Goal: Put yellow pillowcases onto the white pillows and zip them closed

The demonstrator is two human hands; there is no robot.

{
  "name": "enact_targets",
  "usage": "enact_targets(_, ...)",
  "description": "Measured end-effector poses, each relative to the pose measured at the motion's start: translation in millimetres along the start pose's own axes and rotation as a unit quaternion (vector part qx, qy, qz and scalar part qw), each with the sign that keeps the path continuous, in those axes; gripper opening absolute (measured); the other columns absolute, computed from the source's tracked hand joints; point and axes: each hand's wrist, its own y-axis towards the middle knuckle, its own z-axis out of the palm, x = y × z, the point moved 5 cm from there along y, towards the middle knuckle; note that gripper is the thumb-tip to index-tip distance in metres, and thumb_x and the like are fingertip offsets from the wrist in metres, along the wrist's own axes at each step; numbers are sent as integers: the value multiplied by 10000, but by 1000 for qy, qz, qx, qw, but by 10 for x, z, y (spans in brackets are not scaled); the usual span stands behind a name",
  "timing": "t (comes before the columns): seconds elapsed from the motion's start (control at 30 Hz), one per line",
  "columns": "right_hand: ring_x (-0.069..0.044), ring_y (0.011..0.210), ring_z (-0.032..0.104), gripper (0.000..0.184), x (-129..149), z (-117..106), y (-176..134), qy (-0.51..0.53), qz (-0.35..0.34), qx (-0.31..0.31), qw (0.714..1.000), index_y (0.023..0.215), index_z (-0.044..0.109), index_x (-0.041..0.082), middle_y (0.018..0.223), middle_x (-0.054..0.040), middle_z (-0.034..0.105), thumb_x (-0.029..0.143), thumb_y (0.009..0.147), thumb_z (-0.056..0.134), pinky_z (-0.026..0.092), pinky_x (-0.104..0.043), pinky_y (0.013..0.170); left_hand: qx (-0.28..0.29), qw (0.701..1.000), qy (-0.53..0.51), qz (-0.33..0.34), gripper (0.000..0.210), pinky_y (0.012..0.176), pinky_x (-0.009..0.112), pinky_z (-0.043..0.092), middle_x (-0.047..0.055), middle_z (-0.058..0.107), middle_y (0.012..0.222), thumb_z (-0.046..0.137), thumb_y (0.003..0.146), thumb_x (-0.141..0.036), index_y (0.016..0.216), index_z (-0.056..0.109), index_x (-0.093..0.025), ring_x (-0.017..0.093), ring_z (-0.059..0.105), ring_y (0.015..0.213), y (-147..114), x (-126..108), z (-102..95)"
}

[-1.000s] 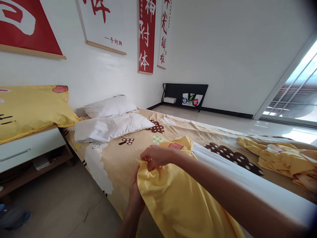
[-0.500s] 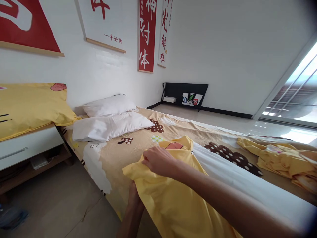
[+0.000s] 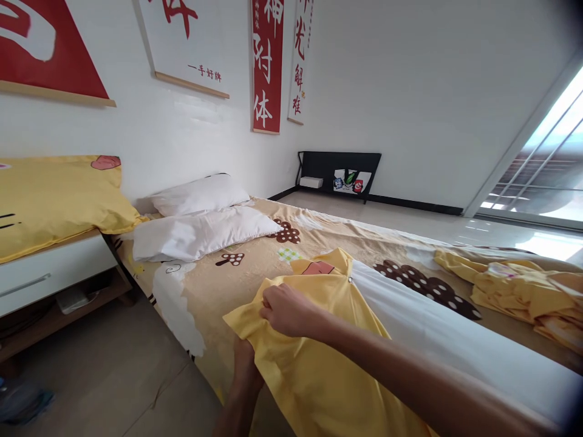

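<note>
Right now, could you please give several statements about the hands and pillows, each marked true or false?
1. The right hand grips the loose yellow cloth. True.
2. Two white fabric pillows lie on the beige patterned bedsheet. True.
3. The yellow printed pillow lies on the floor. False: that pillow rests on the white-fronted wooden nightstand.
4. The left hand touches a white pillow. False: this hand is at the yellow cloth's edge, fingers hidden.
</note>
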Motion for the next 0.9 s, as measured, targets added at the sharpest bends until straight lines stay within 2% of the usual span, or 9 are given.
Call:
enact_targets(0.13, -124, 726, 528, 118, -109, 70, 37, 68, 16, -23, 997, 715, 560, 160, 774, -25, 619, 216, 818, 552, 319, -226, 568, -11, 991, 88, 101, 269, 635, 268, 467, 23, 680, 743, 775, 536, -117, 765, 660, -201, 216, 601, 751, -6, -123, -16)
enact_targets(0.27, -83, 628, 468, 164, -164, 168, 64, 141, 32, -18, 989, 679, 512, 169, 657, 35, 529, 231, 824, 557, 332, -192, 532, 14, 975, 163, 149, 219, 566, 234, 429, 5, 626, 653, 796, 523, -146, 652, 621, -175, 158, 525, 620, 78, -68, -12)
enact_targets(0.37, -80, 630, 466, 170, -179, 216, 77, 175, 37, -23, 984, 667, 507, 168, 643, 44, 510, 224, 814, 571, 339, -188, 548, -27, 968, 191, 157, 265, 541, 219, 407, -10, 599, 609, 829, 464, -154, 622, 616, -167, 149, 514, 603, 98, -57, -78)
enact_targets(0.47, -83, 619, 471, 170, -196, 235, 88, 195, 35, -25, 980, 669, 528, 166, 627, 45, 515, 237, 818, 569, 346, -194, 560, -37, 977, 167, 126, 224, 537, 217, 400, -9, 614, 619, 819, 530, -194, 653, 634, -159, 143, 519, 588, 34, -68, -117)
enact_targets(0.57, -80, 592, 468, 158, -222, 245, 96, 208, 31, -22, 977, 691, 552, 162, 611, 51, 517, 245, 825, 566, 352, -196, 565, 11, 997, 54, 46, 214, 629, 244, 463, 15, 665, 697, 782, 638, -304, 742, 665, -158, 169, 591, 652, -25, -27, -108)
enact_targets(0.7, -78, 573, 460, 152, -232, 261, 114, 213, 26, -17, 976, 704, 552, 158, 599, 53, 508, 229, 837, 555, 349, -201, 568, 66, 994, -73, -42, 451, 825, 347, 504, 96, 715, 895, 655, 747, -553, 947, 691, -151, 269, 659, 923, -20, 21, -67)
enact_targets(0.8, -82, 597, 470, 160, -190, 243, 104, 211, 11, -8, 977, 683, 547, 159, 620, 44, 522, 185, 841, 534, 350, -205, 585, 43, 994, -66, -81, 430, 862, 363, 515, 108, 724, 940, 722, 721, -482, 988, 677, -148, 279, 665, 975, 11, 11, -65)
enact_targets(0.9, -101, 667, 515, 138, -140, 175, -21, 189, -22, -6, 982, 740, 582, 163, 700, 18, 583, 158, 851, 500, 367, -215, 628, 17, 993, -42, -108, 390, 807, 334, 549, 92, 733, 889, 805, 657, -366, 946, 670, -144, 269, 690, 923, 33, -46, -74)
